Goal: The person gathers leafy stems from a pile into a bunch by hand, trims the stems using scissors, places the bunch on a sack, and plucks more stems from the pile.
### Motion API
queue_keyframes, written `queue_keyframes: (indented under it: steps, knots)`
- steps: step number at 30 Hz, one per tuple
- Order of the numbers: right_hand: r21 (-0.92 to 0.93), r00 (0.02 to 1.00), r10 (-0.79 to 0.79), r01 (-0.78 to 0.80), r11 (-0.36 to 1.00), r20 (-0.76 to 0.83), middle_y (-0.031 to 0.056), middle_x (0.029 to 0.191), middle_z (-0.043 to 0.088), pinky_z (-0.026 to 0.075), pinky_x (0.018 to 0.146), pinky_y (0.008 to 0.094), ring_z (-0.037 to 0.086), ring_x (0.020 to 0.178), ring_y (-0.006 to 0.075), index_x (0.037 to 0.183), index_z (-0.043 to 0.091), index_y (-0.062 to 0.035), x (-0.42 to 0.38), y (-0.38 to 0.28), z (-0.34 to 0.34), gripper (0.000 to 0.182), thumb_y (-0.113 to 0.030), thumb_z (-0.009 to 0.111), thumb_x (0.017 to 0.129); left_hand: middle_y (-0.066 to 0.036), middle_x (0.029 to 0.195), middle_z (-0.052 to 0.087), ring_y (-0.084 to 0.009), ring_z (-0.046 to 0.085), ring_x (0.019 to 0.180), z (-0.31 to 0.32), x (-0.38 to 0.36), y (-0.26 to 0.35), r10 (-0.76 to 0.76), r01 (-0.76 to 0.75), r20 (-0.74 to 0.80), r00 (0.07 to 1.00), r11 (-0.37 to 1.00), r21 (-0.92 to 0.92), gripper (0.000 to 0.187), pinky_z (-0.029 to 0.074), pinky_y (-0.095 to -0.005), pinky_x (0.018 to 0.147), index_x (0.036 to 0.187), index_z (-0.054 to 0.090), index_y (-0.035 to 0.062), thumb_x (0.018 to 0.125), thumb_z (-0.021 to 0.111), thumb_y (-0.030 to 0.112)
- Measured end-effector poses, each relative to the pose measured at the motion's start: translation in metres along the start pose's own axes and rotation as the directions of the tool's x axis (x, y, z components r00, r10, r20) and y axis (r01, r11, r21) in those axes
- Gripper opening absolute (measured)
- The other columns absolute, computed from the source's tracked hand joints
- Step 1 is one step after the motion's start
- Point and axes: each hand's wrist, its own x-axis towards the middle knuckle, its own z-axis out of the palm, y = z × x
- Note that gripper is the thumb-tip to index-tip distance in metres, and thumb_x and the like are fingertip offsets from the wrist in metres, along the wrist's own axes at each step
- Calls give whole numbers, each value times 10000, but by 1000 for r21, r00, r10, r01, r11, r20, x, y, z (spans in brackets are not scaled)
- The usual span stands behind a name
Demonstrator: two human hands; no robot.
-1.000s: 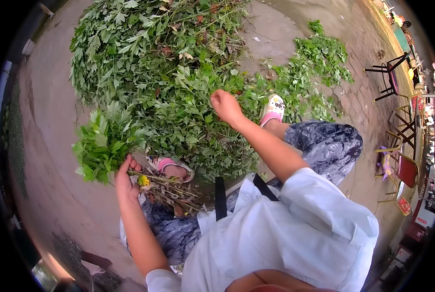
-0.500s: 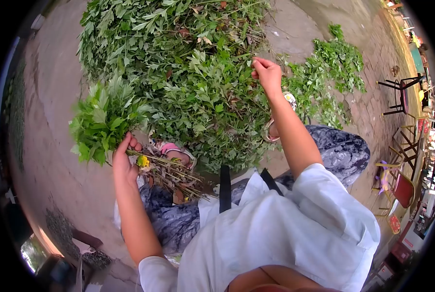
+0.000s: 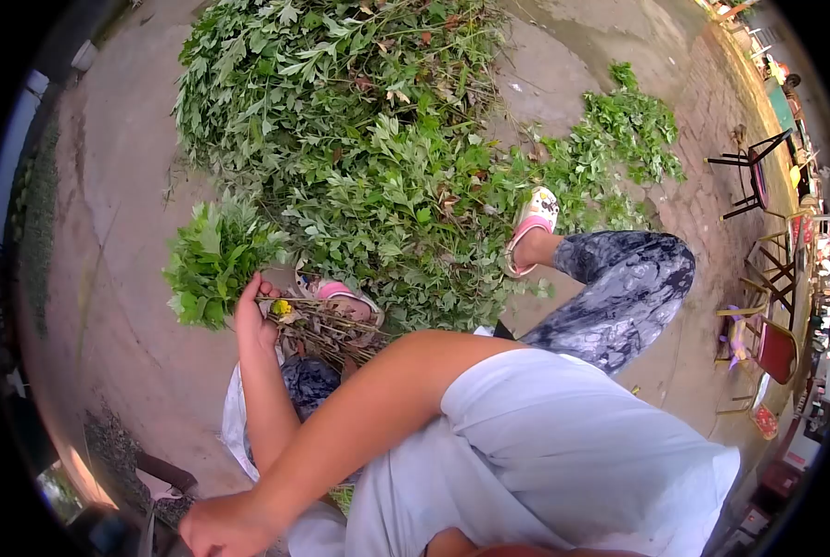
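My left hand [image 3: 255,314] is closed round the stems of a bunch of leafy green cuttings [image 3: 218,260]. The leaves fan out to the left of the hand, and the thin brownish stems [image 3: 336,336] stick out to the right, above my shoe. My right arm is crossed in front of my body, so my right hand [image 3: 227,525] is at the lower left, away from the bunch. Its fingers look curled, but what they hold, if anything, is hidden. A large heap of leafy cuttings [image 3: 378,186] lies on the ground ahead of my feet.
My patterned shoe [image 3: 534,221] is at the heap's right edge, the other shoe [image 3: 341,299] by the stems. A smaller spread of cuttings [image 3: 619,139] lies to the right on the concrete ground [image 3: 118,251]. Several chairs, one red-backed [image 3: 775,351], stand at the far right.
My right hand has swung from above the heap across my body to the lower left. My left hand still holds the bunch, slightly lower and further right in view.
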Motion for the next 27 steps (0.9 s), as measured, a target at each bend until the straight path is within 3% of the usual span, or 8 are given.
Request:
queue_keyframes:
  steps: [1, 4, 6, 8, 10, 17, 21, 27]
  knots:
    - [-389, 862, 113, 103, 916, 494, 140, 694, 592, 446, 642, 353, 568, 695, 288, 735, 629, -2, -19, 31, 38, 183, -154, 578, 648, -8, 604, 456, -126, 443, 548, 6, -5, 1, -14, 15, -29, 999, 1000, 4, 128, 399, -237, 517, 760, 470, 76, 805, 567, 145]
    - [108, 540, -35, -103, 989, 841, 289, 945, 530, 387, 774, 429, 499, 892, 400, 984, 525, 30, -49, 37, 60, 302, -231, 418, 877, -8, 603, 455, -127, 442, 545, -2, -10, 1, -6, 6, 0, 1000, 1000, -12, 125, 397, -232, 519, 759, 470, 76, 801, 571, 138]
    - [36, 975, -9, 1, 999, 222, 144, 783, 602, 459, 663, 344, 576, 743, 287, 853, 606, 6, -43, 19, 12, 257, -189, 572, 689, -10, 603, 457, -130, 443, 544, -4, -16, 2, 21, -21, 10, 1000, 999, -29, 126, 398, -234, 517, 764, 472, 74, 800, 572, 141]
    - [-108, 888, 453, -445, 889, 74, 124, 849, 601, 464, 655, 326, 581, 752, 226, 867, 577, 1, -20, -47, -80, 267, -222, 587, 722, -11, 608, 459, -130, 445, 553, -15, -17, 7, 17, -15, 31, 999, 999, -42, 126, 399, -234, 524, 767, 473, 75, 802, 570, 147]
    - [-446, 949, 229, -305, 841, -218, 64, 759, 553, 440, 609, 260, 541, 687, 143, 894, 570, -16, -36, -58, -164, 174, -152, 571, 785, -12, 613, 464, -135, 445, 550, -15, -27, 0, 210, -214, -54, 976, 974, -74, 109, 413, -274, 536, 780, 492, 79, 797, 571, 152]
    - [-126, 139, -42, -965, -230, -989, 192, 906, 593, 447, 717, 408, 566, 810, 344, 968, 568, -8, -245, -96, -392, 261, -174, 435, 818, -2, 612, 444, -121, 425, 564, -4, -30, 18, 25, -24, 22, 999, 998, -61, 117, 383, -225, 528, 786, 488, 72, 820, 552, 163]
    - [13, -28, 235, -998, -66, -971, 160, 876, 602, 458, 717, 366, 584, 819, 271, 1025, 550, -18, -281, -73, -392, 322, -222, 547, 776, 3, 618, 450, -108, 435, 558, 7, -23, 12, 61, -61, -20, 998, 998, -15, 89, 377, -227, 505, 808, 501, 67, 791, 573, 117]
    - [-453, 541, 352, -838, 304, -764, 136, 742, 593, 433, 607, 314, 565, 636, 247, 958, 563, -14, -235, -66, -367, 266, -219, 549, 790, -5, 629, 449, -100, 428, 569, 15, -22, 10, 65, -65, -34, 997, 998, -14, 82, 375, -217, 509, 830, 506, 44, 788, 566, 82]
